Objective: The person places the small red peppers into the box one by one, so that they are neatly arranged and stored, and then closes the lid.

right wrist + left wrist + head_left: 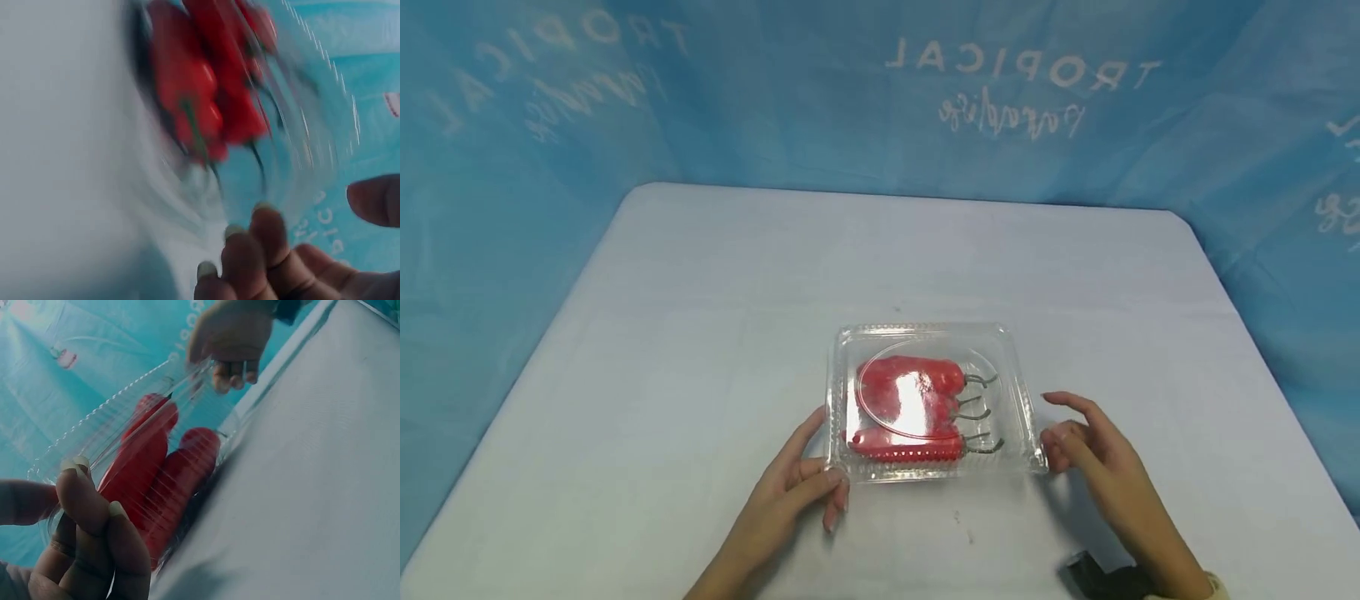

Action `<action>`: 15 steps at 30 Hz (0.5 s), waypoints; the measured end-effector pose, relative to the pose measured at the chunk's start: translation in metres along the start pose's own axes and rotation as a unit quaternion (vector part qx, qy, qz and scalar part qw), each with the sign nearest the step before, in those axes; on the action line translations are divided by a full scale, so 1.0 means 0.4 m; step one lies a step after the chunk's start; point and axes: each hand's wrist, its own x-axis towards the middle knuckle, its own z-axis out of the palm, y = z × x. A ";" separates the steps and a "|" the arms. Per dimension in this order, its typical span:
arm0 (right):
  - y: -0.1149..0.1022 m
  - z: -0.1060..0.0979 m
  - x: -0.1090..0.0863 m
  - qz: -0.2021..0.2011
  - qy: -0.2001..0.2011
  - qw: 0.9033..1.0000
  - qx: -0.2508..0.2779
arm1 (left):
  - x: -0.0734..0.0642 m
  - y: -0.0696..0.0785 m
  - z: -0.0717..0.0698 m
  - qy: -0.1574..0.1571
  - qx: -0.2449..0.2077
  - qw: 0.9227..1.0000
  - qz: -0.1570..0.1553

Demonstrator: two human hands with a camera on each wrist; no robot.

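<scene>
A clear plastic clamshell box [1017, 392] with its lid down holds several red peppers [910, 392] with thin green stems. My left hand [790, 492] pinches the box's near left corner, and the left wrist view shows the thumb and fingers [81, 500] at its rim. At the near right corner is my right hand [1093, 458], its thumb apart from the fingers. Those fingers [247, 256] are close to the box's edge in the right wrist view; whether they touch it I cannot tell. Motion blurs the box there.
The box is over a white-covered table [700, 333]. A blue cloth [820, 100] with white lettering hangs behind and at the sides. A dark device [1105, 577] is at my right wrist.
</scene>
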 end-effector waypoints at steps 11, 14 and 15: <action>0.027 0.046 -0.012 -0.010 -0.034 0.989 0.142 | 0.035 0.003 -0.003 0.001 -0.013 1.000 -0.025; 0.047 0.056 -0.018 -0.045 -0.028 0.983 0.176 | 0.048 0.003 -0.012 -0.012 -0.030 0.999 -0.015; 0.051 0.059 -0.019 -0.051 -0.026 0.981 0.184 | 0.051 0.002 -0.016 -0.015 -0.030 0.999 -0.011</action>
